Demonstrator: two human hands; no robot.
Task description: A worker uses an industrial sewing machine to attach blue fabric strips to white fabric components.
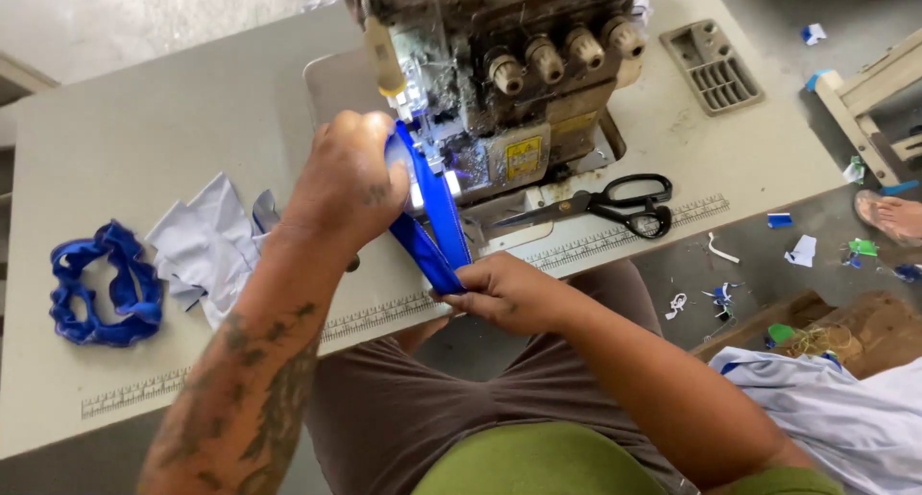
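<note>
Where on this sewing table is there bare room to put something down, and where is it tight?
Bare table lies beyond the pale fabric pieces and the blue band pile, left of the sewing machine. A smaller patch lies between the vent grille and the scissors. Crowded: the machine's front, where the left hand and right hand hold the blue strip.

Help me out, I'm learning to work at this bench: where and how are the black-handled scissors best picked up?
Grip the scissors by the two black loops at their right end, coming from the right and above. They lie flat and closed on the table, blades pointing left toward the sewing machine, so the handle end is the open side. Both hands, left hand and right hand, hold the blue strip.
</note>
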